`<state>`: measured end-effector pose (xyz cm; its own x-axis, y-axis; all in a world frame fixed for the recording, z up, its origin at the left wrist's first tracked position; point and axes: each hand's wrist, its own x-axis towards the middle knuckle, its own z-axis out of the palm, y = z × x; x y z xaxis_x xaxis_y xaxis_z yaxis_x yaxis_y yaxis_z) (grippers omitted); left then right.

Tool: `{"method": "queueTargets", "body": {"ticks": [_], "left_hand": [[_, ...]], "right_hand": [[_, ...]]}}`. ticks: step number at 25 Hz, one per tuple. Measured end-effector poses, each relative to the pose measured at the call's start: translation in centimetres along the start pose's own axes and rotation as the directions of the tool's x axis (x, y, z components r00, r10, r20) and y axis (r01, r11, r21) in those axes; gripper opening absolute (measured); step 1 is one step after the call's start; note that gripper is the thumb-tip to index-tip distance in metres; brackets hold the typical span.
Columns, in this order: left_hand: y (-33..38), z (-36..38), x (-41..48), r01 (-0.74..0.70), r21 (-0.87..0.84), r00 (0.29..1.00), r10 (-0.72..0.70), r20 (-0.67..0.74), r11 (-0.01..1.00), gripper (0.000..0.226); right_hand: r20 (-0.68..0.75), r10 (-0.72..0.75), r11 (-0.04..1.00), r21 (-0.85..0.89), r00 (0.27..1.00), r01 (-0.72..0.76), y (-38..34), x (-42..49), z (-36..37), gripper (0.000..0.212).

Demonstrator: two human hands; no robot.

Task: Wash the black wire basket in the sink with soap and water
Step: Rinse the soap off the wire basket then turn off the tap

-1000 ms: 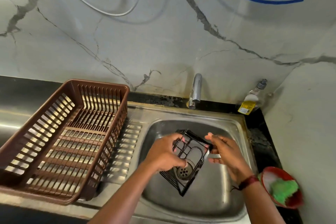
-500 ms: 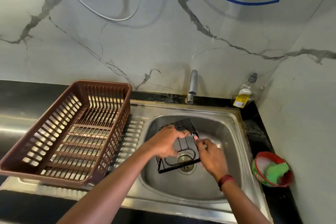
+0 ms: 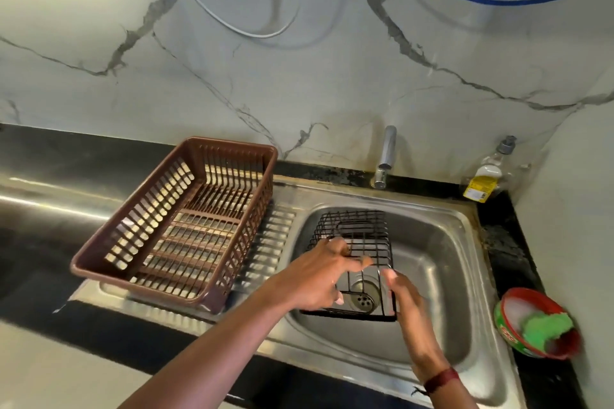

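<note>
- Bright glare at the far upper left, well beyond the left hand [image 3: 319, 279].
- Right hand [image 3: 407, 305] slightly blurred.
- Edges bend from the wide lens.

A brown plastic dish rack [image 3: 176, 236] sits at nine o'clock. At three, a red tub [image 3: 511, 335] holds a green scrubber [image 3: 548, 327]; a yellow-labelled bottle [image 3: 483, 179] stands at one.

The left hand [image 3: 319, 276] covers the near left corner of the black wire basket [image 3: 357, 252]. Both forearms run off the bottom edge. The label on the soap bottle [image 3: 483, 181] is too small to read, and the green scrubber [image 3: 546, 327] is blurred.
</note>
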<state>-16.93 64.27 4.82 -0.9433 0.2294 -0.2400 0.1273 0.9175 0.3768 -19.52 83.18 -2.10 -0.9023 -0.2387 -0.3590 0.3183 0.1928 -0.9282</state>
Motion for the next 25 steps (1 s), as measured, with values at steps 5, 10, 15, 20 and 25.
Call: {"method": "queueTargets", "body": {"ticks": [5, 10, 15, 20, 25], "left_hand": [[-1.1, -1.3, -3.8, -0.058, 0.24, 0.989, 0.09, -0.122, 0.969, 0.081], [-3.7, -2.8, -7.3, 0.024, 0.33, 0.972, 0.055, -0.227, 0.944, 0.076], [-6.8, -4.6, -10.4, 0.137, 0.305, 0.947, -0.033, -0.321, 0.942, 0.072], [-12.9, -5.6, -12.8, 0.149, 0.326, 0.9, 0.008, -0.435, 0.933, 0.082], [-21.2, -7.6, -16.0, 0.085, 0.303, 0.887, 0.066, -0.456, 0.949, 0.096]], "right_hand": [[0.048, 0.094, 0.983, 0.155, 0.994, -0.1, -1.9, 1.1, 1.7, 0.067], [0.231, 0.066, 0.98, 0.166, 0.971, -0.107, -5.4, 2.7, 5.1, 0.059], [0.289, 0.038, 0.988, 0.13, 0.957, -0.079, -8.1, 3.4, 9.7, 0.083], [0.301, -0.028, 0.993, 0.12, 0.953, -0.009, -11.2, 3.0, 15.4, 0.091], [0.255, -0.058, 0.994, 0.108, 0.965, 0.031, -12.5, 3.2, 24.2, 0.084]]}}
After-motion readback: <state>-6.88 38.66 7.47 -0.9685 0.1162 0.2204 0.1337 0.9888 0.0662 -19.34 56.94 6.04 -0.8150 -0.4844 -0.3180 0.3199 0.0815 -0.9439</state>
